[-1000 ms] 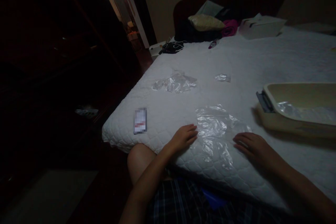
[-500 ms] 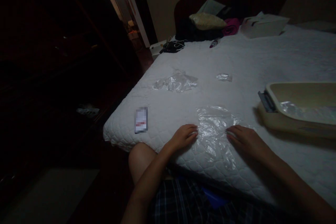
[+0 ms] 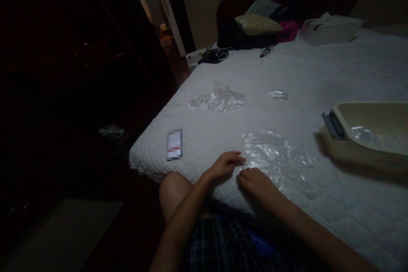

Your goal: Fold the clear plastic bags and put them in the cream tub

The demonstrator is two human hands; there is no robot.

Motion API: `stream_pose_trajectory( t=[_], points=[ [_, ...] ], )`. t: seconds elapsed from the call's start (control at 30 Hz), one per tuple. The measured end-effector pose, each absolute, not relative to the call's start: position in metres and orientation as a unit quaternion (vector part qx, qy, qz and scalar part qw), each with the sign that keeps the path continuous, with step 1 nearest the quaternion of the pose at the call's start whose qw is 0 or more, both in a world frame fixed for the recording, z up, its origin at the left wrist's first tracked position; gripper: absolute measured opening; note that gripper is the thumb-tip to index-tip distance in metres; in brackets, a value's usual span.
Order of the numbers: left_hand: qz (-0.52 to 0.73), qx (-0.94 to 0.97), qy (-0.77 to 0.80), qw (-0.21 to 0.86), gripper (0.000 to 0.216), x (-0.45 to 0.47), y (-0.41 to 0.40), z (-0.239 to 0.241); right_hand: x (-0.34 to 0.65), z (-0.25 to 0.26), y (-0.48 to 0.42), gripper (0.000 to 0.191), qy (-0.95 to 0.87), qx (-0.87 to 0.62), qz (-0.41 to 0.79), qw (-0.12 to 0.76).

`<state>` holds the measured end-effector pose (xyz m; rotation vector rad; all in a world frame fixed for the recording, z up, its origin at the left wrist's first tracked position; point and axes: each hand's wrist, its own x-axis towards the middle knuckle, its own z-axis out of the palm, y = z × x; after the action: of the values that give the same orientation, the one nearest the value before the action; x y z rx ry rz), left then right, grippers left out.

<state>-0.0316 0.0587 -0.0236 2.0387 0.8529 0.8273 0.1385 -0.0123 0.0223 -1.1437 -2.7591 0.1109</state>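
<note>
A thin clear plastic bag (image 3: 270,153) lies crinkled and spread on the white quilted bed cover in front of me. At its left edge is my left hand (image 3: 227,164), palm down with the fingers stretched out towards the film. Just below and to the right, my right hand (image 3: 256,182) rests over the bag's lower left part, its fingers bent and close together on the film. The fingertips of that hand are partly hidden. Both hands are near each other but apart.
A beige plastic bin (image 3: 360,151) with a grey handle holds clear plastic at the right. Further back lie a crumpled clear bag (image 3: 219,98) and a small clear packet (image 3: 278,94). A phone (image 3: 174,144) lies left, near the bed's edge; a white box (image 3: 331,29) stands behind.
My right hand has moved left from the bag's right side to its lower left part. The bag's lower right part now spreads further right. My left hand stays near the left edge.
</note>
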Motion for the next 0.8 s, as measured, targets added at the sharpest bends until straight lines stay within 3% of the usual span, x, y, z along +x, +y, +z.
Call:
stream_pose_trajectory(
  t=[0.2,0.43,0.63,0.8],
  points=[
    [0.317,0.814,0.33,0.358,0.032,-0.03,0.059,-0.023,0.149,0.022,-0.01,0.018,-0.906,-0.405,0.066,0.099],
    [0.309,0.832,0.313,0.338,0.037,-0.03,0.06,-0.023,0.161,0.033,-0.004,0.028,-0.811,-0.456,0.242,0.274],
    [0.345,0.792,0.359,0.354,0.022,-0.024,0.054,-0.017,0.169,0.033,0.006,0.034,-0.706,-0.483,0.375,0.358],
    [0.335,0.805,0.385,0.301,0.014,-0.017,0.052,-0.014,0.179,0.035,0.014,0.034,-0.686,-0.508,0.363,0.374]
  ],
)
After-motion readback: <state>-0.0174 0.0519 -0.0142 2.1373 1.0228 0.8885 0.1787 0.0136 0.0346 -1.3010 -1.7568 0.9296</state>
